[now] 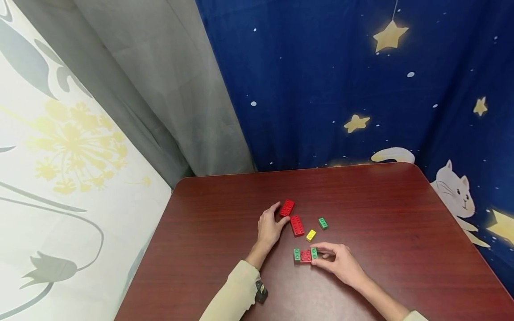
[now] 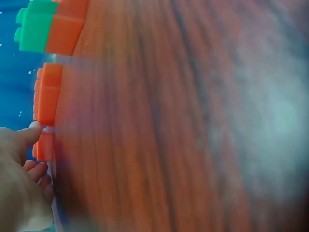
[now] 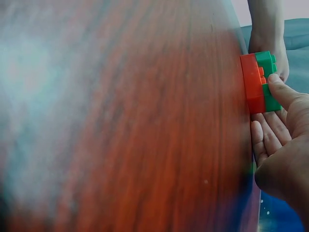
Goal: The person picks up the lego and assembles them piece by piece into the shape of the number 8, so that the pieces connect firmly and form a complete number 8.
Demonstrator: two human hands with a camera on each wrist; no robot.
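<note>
My left hand (image 1: 269, 227) rests beside two red bricks. Its fingers are spread and fairly straight, with the thumb tip close to the gap between the far red brick (image 1: 287, 208) and the nearer red brick (image 1: 297, 226). My right hand (image 1: 340, 263) pinches the right-hand green brick (image 1: 314, 253) between thumb and fingers. That brick sits at one end on top of a red brick (image 1: 305, 256), and another green brick (image 1: 296, 255) stands at its other end. In the right wrist view the thumb lies against the green brick (image 3: 272, 99).
A small yellow brick (image 1: 311, 235) and a loose green brick (image 1: 323, 223) lie beyond the joined bricks. Everything is on a dark red-brown wooden table (image 1: 217, 209). Behind its back edge hang a blue star-patterned curtain (image 1: 313, 89) and a grey curtain (image 1: 160, 80).
</note>
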